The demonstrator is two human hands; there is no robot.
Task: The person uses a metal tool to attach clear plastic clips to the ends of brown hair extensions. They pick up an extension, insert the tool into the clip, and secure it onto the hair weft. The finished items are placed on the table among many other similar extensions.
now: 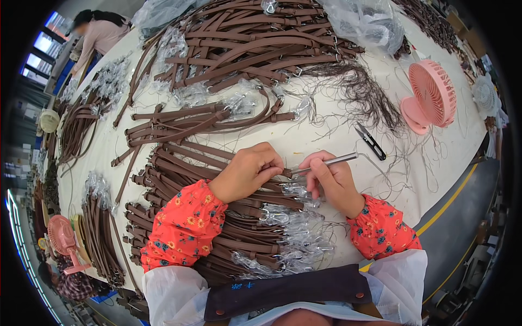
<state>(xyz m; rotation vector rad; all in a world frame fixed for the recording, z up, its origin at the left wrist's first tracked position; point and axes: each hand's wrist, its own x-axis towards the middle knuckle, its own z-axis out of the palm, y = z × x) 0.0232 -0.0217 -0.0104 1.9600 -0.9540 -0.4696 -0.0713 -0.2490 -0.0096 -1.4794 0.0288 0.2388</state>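
Note:
My left hand (pixel 244 173) is closed with thumb and finger pinching the end of a brown strap (pixel 286 173). Facing it, my right hand (pixel 336 185) grips a slim silver rod-like tool (pixel 342 158), its tip close to the strap end; whether they touch I cannot tell. A thin grey cord or wire lies near the tool's back end. Beneath both hands spreads a row of brown straps (pixel 239 223), their right ends wrapped in clear plastic (pixel 296 242) with metal hardware inside.
Black thread snips (pixel 372 143) lie right of my hands, near a pink fan (pixel 429 98) and a tangle of dark threads (pixel 361 89). A big strap heap (pixel 250 46) and plastic bags (pixel 364 24) cover the table's far side. A person (pixel 100 35) leans at far left.

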